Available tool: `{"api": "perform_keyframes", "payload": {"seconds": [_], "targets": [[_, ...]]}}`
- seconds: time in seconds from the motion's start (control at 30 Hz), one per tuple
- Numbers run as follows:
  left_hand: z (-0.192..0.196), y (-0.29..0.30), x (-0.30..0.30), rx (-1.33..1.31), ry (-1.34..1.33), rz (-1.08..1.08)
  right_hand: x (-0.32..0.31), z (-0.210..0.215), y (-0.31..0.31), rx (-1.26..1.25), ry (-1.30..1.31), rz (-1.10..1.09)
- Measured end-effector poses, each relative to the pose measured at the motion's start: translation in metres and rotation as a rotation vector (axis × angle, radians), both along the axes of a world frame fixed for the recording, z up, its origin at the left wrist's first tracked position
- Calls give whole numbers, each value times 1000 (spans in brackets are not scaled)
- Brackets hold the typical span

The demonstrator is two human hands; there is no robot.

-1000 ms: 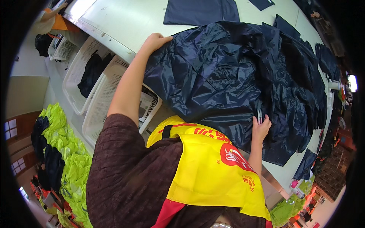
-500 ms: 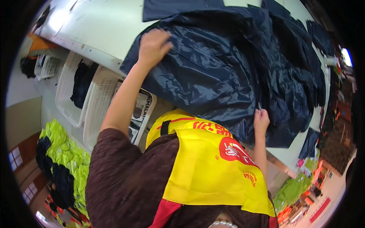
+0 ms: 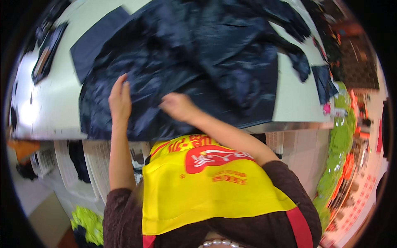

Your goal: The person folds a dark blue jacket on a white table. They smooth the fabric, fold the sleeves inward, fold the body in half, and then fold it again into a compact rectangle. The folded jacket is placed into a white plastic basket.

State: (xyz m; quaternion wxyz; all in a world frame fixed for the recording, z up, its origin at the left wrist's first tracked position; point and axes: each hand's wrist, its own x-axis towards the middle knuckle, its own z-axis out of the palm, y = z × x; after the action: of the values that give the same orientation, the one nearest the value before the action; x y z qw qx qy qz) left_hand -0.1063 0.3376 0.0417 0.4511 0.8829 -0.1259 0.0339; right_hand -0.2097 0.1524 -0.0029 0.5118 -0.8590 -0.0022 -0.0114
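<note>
Where the glossy navy garment [image 3: 190,58] lies on the white table [image 3: 295,99] beside a dark panel [image 3: 99,44], the left hand [image 3: 120,100] is straight-fingered, the right hand [image 3: 179,107] curled, grip unclear; red characters [image 3: 229,179] mark the yellow apron [image 3: 211,196]

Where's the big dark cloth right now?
In the head view, the big dark cloth spreads over the pale table at upper centre, just beyond the yellow apron, under the left hand and right hand.

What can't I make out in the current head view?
All in the head view:
Whether the right hand holds anything: motion blur and curled fingers hide it.
Far edge of the dark navy garment: cut off by the picture's top edge.
Some contents of the nearest white basket: behind the left forearm.
</note>
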Motion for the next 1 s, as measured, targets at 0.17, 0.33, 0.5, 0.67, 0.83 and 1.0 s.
{"api": "perform_keyframes", "payload": {"seconds": [0.17, 0.33, 0.5, 0.67, 0.83, 1.0], "targets": [[36, -66, -28, -167, -120, -30, -50, 82, -31, 132, 217, 412], [23, -167, -92, 214, -358, -574, -119, 77, -210, -281, -239, -176], [-49, -210, -100, 552, -383, -591, -211, -3, -433, -283, -122, -1442], [-2, -240, -90, 272, 25, -615, -232, -55, -542, 1, -306, -1519], [45, -294, -119, -176, 333, -558, -185, 34, -477, 965, -210, -1071], [75, -345, -127, -299, 202, -555, -187, 112, -323, 1302, -132, -768]]}}
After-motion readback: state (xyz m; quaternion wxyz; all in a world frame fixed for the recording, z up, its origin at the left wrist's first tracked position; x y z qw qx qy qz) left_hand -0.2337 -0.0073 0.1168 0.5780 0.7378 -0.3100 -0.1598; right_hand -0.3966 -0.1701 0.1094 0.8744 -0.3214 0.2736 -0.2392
